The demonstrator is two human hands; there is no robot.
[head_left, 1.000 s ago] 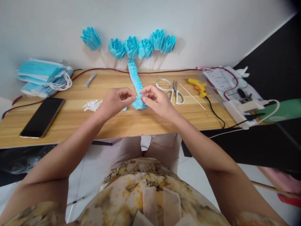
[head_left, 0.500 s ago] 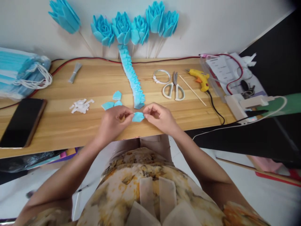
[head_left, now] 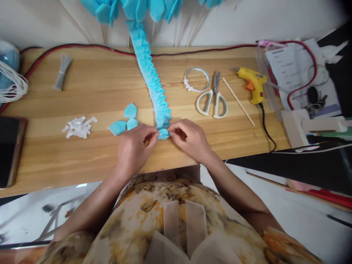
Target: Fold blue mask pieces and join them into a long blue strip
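A small blue petal piece [head_left: 164, 134] is pinched at both sides, at the near end of a long strip of overlapping blue petals [head_left: 151, 79]. My left hand [head_left: 136, 148] closes finger and thumb on its left edge. From the other side, my right hand [head_left: 191, 139] pinches its right edge. The strip runs away from me to the wall, its near end just beyond my fingertips. Left of it lie several loose blue petals [head_left: 119, 127], one partly behind my left hand. Whether the held petal is joined to the strip, I cannot tell.
White paper scraps [head_left: 79, 127], a bundle of grey ties [head_left: 62, 72] and a phone [head_left: 11, 150] lie leftward. To the right are a tape roll [head_left: 197, 79], scissors [head_left: 213, 97], a stick [head_left: 238, 101] and a yellow glue gun [head_left: 254, 83]. Blue flowers [head_left: 134, 9] stand along the wall.
The view has come closer and tipped down, so the flowers are partly cut off. My hands have brought the pinched petal up against the strip's near end.
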